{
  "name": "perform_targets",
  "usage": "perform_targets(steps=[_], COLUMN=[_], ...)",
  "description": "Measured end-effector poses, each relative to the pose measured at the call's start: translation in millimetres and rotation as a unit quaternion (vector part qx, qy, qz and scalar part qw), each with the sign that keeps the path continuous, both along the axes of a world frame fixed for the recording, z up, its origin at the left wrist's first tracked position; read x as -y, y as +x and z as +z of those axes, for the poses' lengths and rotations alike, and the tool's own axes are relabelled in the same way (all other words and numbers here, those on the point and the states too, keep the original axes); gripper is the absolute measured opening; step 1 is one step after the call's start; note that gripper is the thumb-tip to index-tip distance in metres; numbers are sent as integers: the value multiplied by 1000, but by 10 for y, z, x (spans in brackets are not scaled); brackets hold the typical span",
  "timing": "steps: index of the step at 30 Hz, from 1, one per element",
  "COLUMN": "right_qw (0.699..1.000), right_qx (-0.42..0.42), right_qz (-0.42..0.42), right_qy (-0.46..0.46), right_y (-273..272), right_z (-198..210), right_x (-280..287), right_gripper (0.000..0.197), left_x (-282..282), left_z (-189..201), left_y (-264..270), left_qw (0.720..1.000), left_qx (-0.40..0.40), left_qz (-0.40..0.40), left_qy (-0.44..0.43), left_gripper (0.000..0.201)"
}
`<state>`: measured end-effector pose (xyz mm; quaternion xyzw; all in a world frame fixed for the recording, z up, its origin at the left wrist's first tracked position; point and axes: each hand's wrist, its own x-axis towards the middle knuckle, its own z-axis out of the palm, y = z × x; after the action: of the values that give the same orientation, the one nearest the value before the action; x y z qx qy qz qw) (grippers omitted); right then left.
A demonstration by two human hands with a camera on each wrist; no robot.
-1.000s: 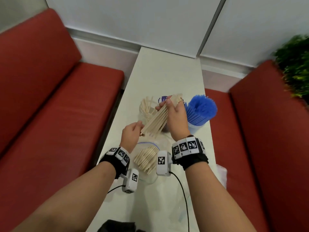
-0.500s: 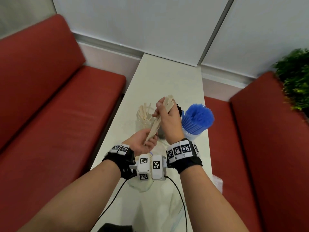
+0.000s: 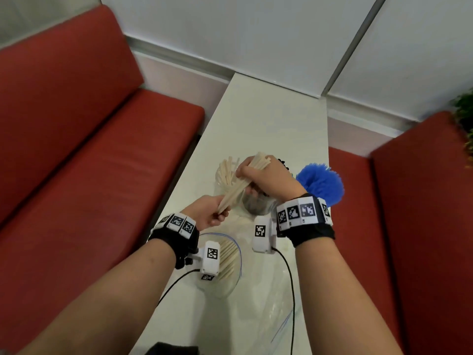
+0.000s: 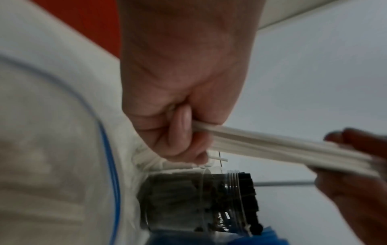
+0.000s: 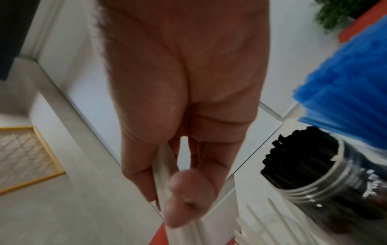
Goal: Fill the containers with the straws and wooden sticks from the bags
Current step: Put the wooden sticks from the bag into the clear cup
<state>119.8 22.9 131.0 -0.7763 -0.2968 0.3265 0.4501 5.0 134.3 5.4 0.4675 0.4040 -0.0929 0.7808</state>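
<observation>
Both hands grip one bundle of wooden sticks (image 3: 236, 187): left hand (image 3: 208, 213) pinches its lower end, right hand (image 3: 266, 178) wraps its upper end. Three containers stand mid-tabletop (image 3: 268, 124).

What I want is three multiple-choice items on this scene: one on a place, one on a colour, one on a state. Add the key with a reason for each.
1. The bag with wooden sticks left in it lies
A) on the red bench
B) on the table, below the left forearm
C) on the floor

2. The straws in the rightmost container are
A) green
B) yellow
C) blue

3. The bundle of wooden sticks is
A) held by the left hand and the right hand
B) lying loose on the table
C) held by one hand only

Key: 1 B, the head view shows the bag on the white tabletop; 2 C, the tuft is bright blue; 3 A, each hand grips one end of the bundle.
</observation>
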Motion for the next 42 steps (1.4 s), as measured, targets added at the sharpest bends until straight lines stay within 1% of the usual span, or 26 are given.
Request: perform_targets(steps=[2,3,4,6,7,9,11,12,14,15,16,18,20,22,24,25,27,29,30,31,34,35,36,38,41,42], right_qw=[999,998,994,983,979,979,984,984,980,976,974,976,979,980,978,975,969,968,970,975,992,994,994,992,982,977], right_qx=[28,53,91,171,194,186,150,145,147,149,148,128,107,101,127,150,202,226,225,210,126,108,100,97,86,83], right_qz=[-25,-43,-56,-62,-60,-67,-77,-77,-67,-65,-73,-97,-129,-144,-143,-139,-128,-106,-91,-74,-7,11,23,35,65,75], right_qy=[2,3,7,-3,-19,-44,-53,-63,-114,-142,-155,-144,-116,-96,-85,-83,-64,-32,-15,-4,-11,-22,-35,-73,-155,-179], right_y=[73,117,164,222,220,194,164,159,143,133,126,102,86,70,65,45,-33,-169,-242,-318,-530,-592,-643,-719,-769,-774], right_z=[92,113,104,23,-49,-258,-504,-623,-798,-846,-878,-907,-919,-885,-858,-840,-818,-805,-813,-823,-865,-885,-916,-990,-1131,-1176], right_x=[-46,-76,-121,-259,-339,-482,-576,-608,-634,-631,-626,-599,-562,-541,-530,-517,-471,-408,-377,-341,-230,-185,-138,-43,86,125], right_gripper=[11,11,11,17,18,17,25,32,37,34,27,9,27,33,36,35,26,23,24,25,27,28,28,27,30,32], left_x=[-81,-130,-171,-203,-175,-56,88,156,259,310,368,510,633,721,764,769,747,700,681,668,655,657,658,648,668,661], left_z=[54,94,132,198,225,223,167,141,119,74,11,-175,-385,-541,-634,-661,-680,-662,-635,-609,-515,-462,-425,-414,-310,-281], left_y=[-4,-17,-26,-38,-38,-31,-12,-16,-49,-79,-113,-177,-213,-254,-297,-316,-319,-292,-283,-299,-389,-427,-436,-391,-391,-409], left_qw=[990,978,965,934,915,872,818,778,679,648,631,615,620,626,613,603,595,606,610,607,579,580,599,621,643,648], left_qx=[-67,-92,-108,-114,-109,-102,-127,-139,-154,-150,-142,-137,-156,-186,-210,-219,-230,-216,-208,-200,-227,-233,-224,-180,-177,-175], left_qz=[-65,-116,-176,-309,-372,-472,-549,-590,-658,-665,-656,-597,-537,-517,-518,-517,-510,-505,-511,-519,-559,-560,-544,-520,-481,-481], left_qy=[109,145,160,137,113,81,119,166,286,339,389,497,550,553,559,567,577,575,569,568,549,545,544,559,569,565], left_gripper=[33,31,29,27,27,28,35,36,37,39,40,38,40,51,64,64,49,38,37,38,38,37,39,38,33,33])
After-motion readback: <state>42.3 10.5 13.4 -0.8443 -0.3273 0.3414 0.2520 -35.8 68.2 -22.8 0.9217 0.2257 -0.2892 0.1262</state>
